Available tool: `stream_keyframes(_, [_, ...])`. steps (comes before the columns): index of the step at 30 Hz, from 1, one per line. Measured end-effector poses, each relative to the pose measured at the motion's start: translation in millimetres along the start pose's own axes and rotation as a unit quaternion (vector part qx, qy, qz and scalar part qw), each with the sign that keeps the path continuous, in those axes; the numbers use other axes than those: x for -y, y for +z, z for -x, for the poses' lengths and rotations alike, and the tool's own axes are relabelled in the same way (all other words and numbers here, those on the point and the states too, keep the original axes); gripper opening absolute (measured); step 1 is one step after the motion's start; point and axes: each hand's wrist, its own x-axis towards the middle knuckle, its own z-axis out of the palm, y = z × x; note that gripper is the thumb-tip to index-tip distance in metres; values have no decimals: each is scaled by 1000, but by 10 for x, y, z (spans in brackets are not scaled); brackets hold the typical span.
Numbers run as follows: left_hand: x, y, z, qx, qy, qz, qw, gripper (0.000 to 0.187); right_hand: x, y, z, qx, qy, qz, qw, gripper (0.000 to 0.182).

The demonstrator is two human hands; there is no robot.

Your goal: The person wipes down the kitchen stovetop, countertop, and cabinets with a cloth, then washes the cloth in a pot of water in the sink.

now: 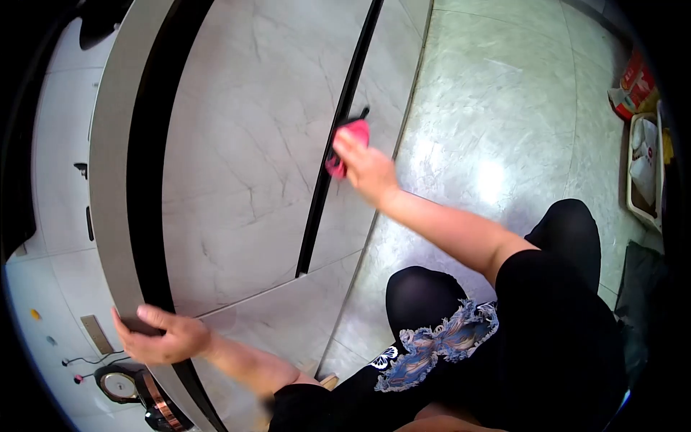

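My right hand (368,171) is closed on a pink cloth (353,134) with a dark part sticking out past it. It presses the cloth against the black groove (348,92) that runs between the marble-patterned cabinet fronts (245,122). The hand is slightly blurred. My left hand (167,337) grips the grey countertop edge (115,180), thumb apart from the fingers, beside the wide black strip (147,144) below that edge.
Pale tiled floor (497,93) stretches to the right of the cabinet, with my bent knees (425,295) over it. A bin-like container (635,205) with bags stands at far right. A round-faced device (119,385) and cables lie on the countertop at lower left.
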Motion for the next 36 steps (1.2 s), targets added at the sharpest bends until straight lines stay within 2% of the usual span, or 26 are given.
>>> stream_keyframes(3, [-591, 244, -246, 2, 106, 91, 990, 40, 235, 30, 376, 52, -62, -10, 997, 60])
stream_keyframes(5, [-823, 468, -152, 83, 195, 130, 969, 41, 218, 2, 389, 82, -100, -21, 991, 59])
stream_keyframes(7, [-985, 708, -96, 180, 259, 161, 935, 44, 40, -56, 229, 36, -172, 65, 982, 57])
stream_keyframes(8, [-992, 797, -108, 234, 282, 170, 915, 44, -33, -57, 125, 34, -128, 67, 989, 56])
stream_keyframes(10, [-961, 830, -165, 269, 288, 155, 906, 46, -276, -4, -204, -13, -89, 86, 992, 55])
stream_keyframes(12, [-934, 767, -301, 304, 293, 141, 896, 47, -567, -86, -624, -22, -32, 132, 990, 55])
stream_keyframes(14, [-841, 560, -549, 328, 382, 34, 863, 50, -896, -174, -1053, -60, -13, 125, 990, 57])
stream_keyframes(17, [-538, 586, -760, 302, 363, 94, 876, 56, -1196, -292, -1513, -103, 20, 27, 994, 63])
stream_keyframes(18, [-494, 589, -791, 299, 351, 114, 880, 56, -1123, -256, -1479, -100, 20, 24, 995, 63])
stream_keyframes(20, [-478, 541, -766, 305, 357, 80, 879, 55, -764, -103, -1218, -131, 89, -12, 987, 67])
stream_keyframes(21, [-485, 555, -754, 304, 364, 48, 879, 54, -600, 65, -1000, -163, 65, -40, 984, 73])
stream_keyframes(22, [-480, 582, -738, 306, 363, 50, 879, 54, -357, 159, -734, -140, 69, -56, 986, 76])
stream_keyframes(23, [-469, 609, -705, 293, 363, -29, 884, 53, -121, 198, -470, -84, 78, -115, 987, 75])
stream_keyframes(25, [-516, 666, -640, 263, 370, -139, 880, 60, 228, 247, -81, -63, 60, -166, 982, 72])
stream_keyframes(28, [-513, 743, -520, 262, 344, -112, 895, 65, 294, 213, -14, -51, 39, -210, 976, 70])
stream_keyframes(29, [-453, 748, -526, 266, 336, -94, 899, 65, 228, 195, -68, -55, 40, -208, 976, 70])
stream_keyframes(30, [-401, 748, -542, 262, 337, -91, 900, 65, 137, 122, -169, -32, 38, -141, 989, 70])
stream_keyframes(31, [-335, 730, -543, 282, 332, 1, 900, 64, 72, 58, -263, -9, 36, -74, 997, 70])
stream_keyframes(32, [-310, 733, -546, 299, 324, 94, 893, 62, 8, 10, -384, -12, 37, -73, 997, 70])
stream_keyframes(34, [-373, 664, -611, 319, 356, 56, 877, 60, -133, -81, -635, -45, 60, 17, 997, 72])
stream_keyframes(36, [-379, 649, -620, 331, 353, 34, 874, 57, -308, -157, -915, -77, 56, 34, 995, 77])
